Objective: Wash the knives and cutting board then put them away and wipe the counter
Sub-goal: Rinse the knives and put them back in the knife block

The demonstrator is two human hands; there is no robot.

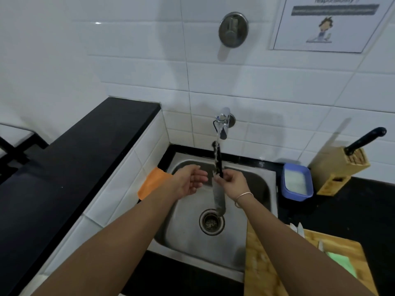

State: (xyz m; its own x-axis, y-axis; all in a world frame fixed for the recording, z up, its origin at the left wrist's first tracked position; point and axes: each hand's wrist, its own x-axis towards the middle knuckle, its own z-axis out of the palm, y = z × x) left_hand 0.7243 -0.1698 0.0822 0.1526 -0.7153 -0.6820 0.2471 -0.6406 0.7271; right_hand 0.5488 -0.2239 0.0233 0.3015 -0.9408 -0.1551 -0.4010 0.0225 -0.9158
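My right hand (232, 181) pinches a knife (218, 189) where blade meets handle, over the steel sink (188, 242). Its black handle points up into the water running from the tap (223, 124); the grey blade hangs down toward the drain (211, 221). My left hand (190, 181) is just left of the knife, palm up and relaxed, holding nothing. A wooden cutting board (269, 270) lies on the counter at the sink's right edge, with knife blades (299, 228) and a green cloth or sponge (339, 261) on it. An orange cloth (152, 182) hangs over the sink's left rim.
A wooden knife block (339, 167) with one black-handled knife (365, 139) stands at the back right on the black counter (363, 210). A blue tub (296, 181) sits beside the sink. A raised black ledge (85, 146) runs along the left. White tiled wall behind.
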